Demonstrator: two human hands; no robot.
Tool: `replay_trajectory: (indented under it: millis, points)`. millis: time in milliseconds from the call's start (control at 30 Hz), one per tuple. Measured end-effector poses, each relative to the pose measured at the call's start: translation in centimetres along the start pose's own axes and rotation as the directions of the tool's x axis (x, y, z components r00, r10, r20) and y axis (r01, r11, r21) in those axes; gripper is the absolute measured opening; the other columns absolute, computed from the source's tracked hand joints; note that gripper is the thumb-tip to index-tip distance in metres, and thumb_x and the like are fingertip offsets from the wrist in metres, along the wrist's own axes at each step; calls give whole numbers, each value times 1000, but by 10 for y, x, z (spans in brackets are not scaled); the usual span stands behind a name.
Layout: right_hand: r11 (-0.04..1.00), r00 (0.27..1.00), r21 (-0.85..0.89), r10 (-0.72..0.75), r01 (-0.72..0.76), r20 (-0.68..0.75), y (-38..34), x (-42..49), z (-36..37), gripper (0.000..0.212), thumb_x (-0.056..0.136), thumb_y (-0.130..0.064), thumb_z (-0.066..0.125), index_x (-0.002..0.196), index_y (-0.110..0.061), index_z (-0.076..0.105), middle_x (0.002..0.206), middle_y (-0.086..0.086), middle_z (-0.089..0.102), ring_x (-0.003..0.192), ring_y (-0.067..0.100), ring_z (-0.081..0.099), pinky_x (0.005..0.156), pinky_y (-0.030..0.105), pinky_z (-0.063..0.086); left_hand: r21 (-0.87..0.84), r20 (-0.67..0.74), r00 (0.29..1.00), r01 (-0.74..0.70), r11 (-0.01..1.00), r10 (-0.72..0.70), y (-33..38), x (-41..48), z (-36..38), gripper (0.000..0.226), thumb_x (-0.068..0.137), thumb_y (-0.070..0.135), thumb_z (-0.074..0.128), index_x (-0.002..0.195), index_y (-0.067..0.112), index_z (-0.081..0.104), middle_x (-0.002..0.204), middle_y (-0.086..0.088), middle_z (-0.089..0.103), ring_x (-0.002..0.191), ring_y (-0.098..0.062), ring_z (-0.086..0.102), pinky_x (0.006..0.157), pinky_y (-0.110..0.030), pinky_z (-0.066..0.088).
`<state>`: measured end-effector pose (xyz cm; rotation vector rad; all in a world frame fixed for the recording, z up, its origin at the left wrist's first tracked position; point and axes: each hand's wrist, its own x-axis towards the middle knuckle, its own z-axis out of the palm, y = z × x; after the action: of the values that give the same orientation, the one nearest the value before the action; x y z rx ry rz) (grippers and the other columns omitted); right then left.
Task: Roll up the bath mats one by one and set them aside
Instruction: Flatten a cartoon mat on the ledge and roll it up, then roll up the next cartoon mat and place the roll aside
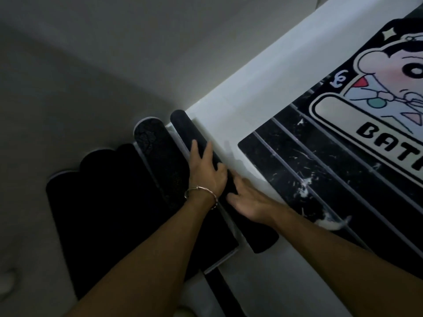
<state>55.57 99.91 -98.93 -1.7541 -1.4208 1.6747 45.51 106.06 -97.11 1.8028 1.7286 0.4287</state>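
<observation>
Several rolled dark bath mats lie side by side at the left, against a grey wall. The rightmost rolled black mat lies along the edge of a white surface. My left hand, with a bracelet at the wrist, rests flat on this roll with fingers straight. Just to its right, my right hand lies with loose fingers touching the same roll. A flat black mat with a cartoon figure and lettering is spread at the right.
The grey wall closes off the left and back. White lint flecks sit on the flat mat's stripes. A pale round object shows dimly at the lower left.
</observation>
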Motion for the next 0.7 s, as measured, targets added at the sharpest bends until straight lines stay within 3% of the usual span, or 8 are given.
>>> replay_trajectory:
  millis: [100, 167, 300, 433, 567, 700]
  points:
    - [999, 999, 11, -50, 50, -4, -1, 14, 12, 81, 69, -48, 39, 147, -40, 17, 142, 8, 43, 132, 23, 41, 109, 43, 35, 99, 35, 997, -69, 993, 66, -7, 1, -3, 54, 88, 9, 53, 141, 10, 42, 157, -18, 4, 146, -26, 5, 115, -23, 5]
    - [997, 998, 38, -66, 66, -3, 10, 29, 20, 77, 70, -48, 41, 144, -40, 23, 137, 6, 50, 127, 20, 47, 107, 43, 39, 209, 97, 992, -94, 973, 75, -10, 1, -3, 49, 89, 15, 46, 138, 11, 47, 157, -18, 3, 146, -28, 2, 115, -23, 2]
    - [996, 994, -23, -91, 90, -53, 3, 29, 23, 65, 83, -22, 49, 146, -26, 30, 137, 8, 50, 126, 24, 48, 107, 43, 38, 401, 199, 978, -135, 906, 57, -15, 1, 1, 64, 77, 27, 22, 130, 14, 54, 157, -15, 9, 146, -27, 4, 117, -28, 6]
    - [972, 994, -233, -62, 40, -88, -2, 33, 23, 56, 89, -22, 47, 142, -20, 32, 123, 13, 53, 114, 34, 50, 99, 42, 40, 583, 272, 962, -139, 800, -31, -17, 11, 3, 40, 93, 24, 36, 127, 15, 54, 157, -9, 15, 146, -22, 2, 118, -39, 7]
    - [938, 998, -347, -36, 13, -59, -6, 27, 19, 58, 89, -25, 50, 143, -25, 27, 132, 11, 35, 120, 33, 37, 101, 41, 38, 660, 311, 943, -121, 742, -122, -10, 16, -1, 45, 94, 24, 38, 138, 17, 43, 158, -2, 13, 146, -20, 0, 115, -48, 2]
    - [914, 995, -403, -77, 48, -56, -8, 11, 0, 43, 92, -33, 48, 133, -21, 42, 126, 14, 42, 118, 35, 43, 98, 39, 39, 738, 284, 939, -84, 670, -195, 9, 19, 2, 47, 88, 19, 47, 134, 14, 46, 149, -8, 29, 144, -27, 10, 111, -60, 2]
